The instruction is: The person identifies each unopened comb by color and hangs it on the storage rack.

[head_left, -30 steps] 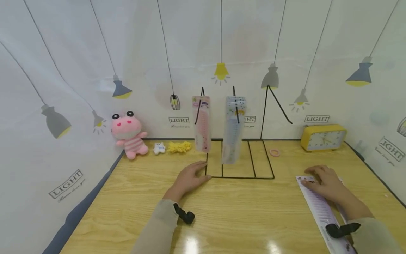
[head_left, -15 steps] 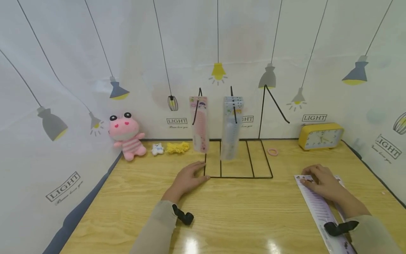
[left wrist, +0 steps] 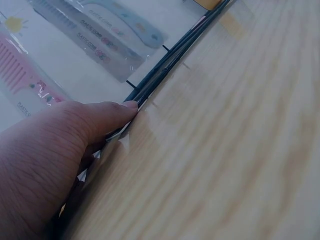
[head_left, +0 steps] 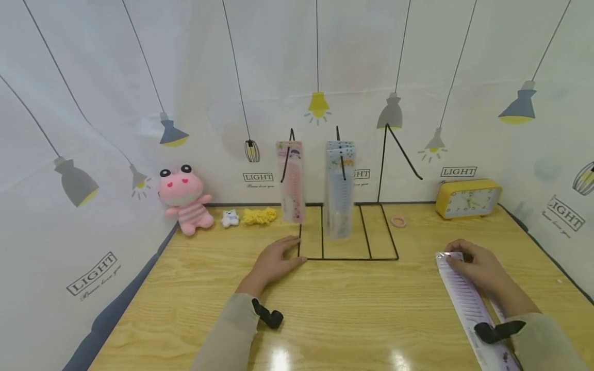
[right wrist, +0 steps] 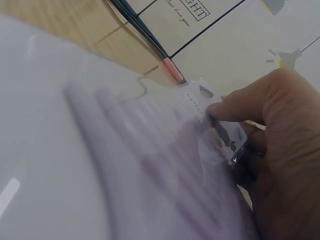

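Observation:
My right hand pinches the top end of a clear-packed purple comb at the right of the table. In the right wrist view, thumb and fingers hold the pack's printed header, and the purple teeth look blurred. My left hand rests at the front left corner of a black wire rack, its thumb touching the bar in the left wrist view. From the rack's left hook hangs a packed pink comb. Packed blue combs hang on the middle hook; the right hook is bare.
A pink plush toy, a small white bear and a yellow cord bundle sit back left. Right of the rack lie a pink ring and a yellow clock. A printed curtain stands behind.
My right hand has gone from resting over the purple comb pack to pinching its top end, which has tilted up. The hanging blue combs sway slightly. My left hand stays at the rack.

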Demonstrator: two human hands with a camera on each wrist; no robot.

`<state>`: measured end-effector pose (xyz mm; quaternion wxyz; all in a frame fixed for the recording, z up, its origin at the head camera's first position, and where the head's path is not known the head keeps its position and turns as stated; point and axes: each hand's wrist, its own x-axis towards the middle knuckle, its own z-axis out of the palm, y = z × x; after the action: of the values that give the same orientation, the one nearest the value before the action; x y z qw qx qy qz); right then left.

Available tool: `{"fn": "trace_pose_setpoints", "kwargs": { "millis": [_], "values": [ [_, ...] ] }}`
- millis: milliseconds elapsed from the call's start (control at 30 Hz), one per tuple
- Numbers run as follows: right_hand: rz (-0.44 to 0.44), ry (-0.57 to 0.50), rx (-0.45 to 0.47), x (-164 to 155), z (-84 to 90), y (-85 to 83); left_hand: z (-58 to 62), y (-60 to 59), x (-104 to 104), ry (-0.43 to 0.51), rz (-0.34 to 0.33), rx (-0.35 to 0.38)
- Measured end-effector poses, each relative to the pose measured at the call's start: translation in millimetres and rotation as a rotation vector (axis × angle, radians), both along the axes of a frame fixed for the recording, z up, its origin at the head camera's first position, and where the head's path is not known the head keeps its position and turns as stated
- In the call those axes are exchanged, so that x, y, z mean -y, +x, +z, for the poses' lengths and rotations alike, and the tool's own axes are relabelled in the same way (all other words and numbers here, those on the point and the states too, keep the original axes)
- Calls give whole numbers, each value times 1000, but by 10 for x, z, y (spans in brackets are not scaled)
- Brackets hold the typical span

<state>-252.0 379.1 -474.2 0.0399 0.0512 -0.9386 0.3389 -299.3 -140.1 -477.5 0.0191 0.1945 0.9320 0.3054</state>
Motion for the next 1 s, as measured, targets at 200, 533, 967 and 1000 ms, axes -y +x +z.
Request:
{"fn": "trace_pose_setpoints", "kwargs": {
  "millis": [200,533,967,1000],
  "values": [
    [-70,-84,13,-68,40,31,7,12,-10,9,-7,-6],
    [-58,-250,39,-176,52,30,-28,-19,11,-2,-6,-19],
    [-135,-442,119,-182,107,32,-28,-4,-3,-3,0,-21],
    [-142,-478,132,-184,119,32,-31,-4,-4,-4,1,-20]
  ]
}}
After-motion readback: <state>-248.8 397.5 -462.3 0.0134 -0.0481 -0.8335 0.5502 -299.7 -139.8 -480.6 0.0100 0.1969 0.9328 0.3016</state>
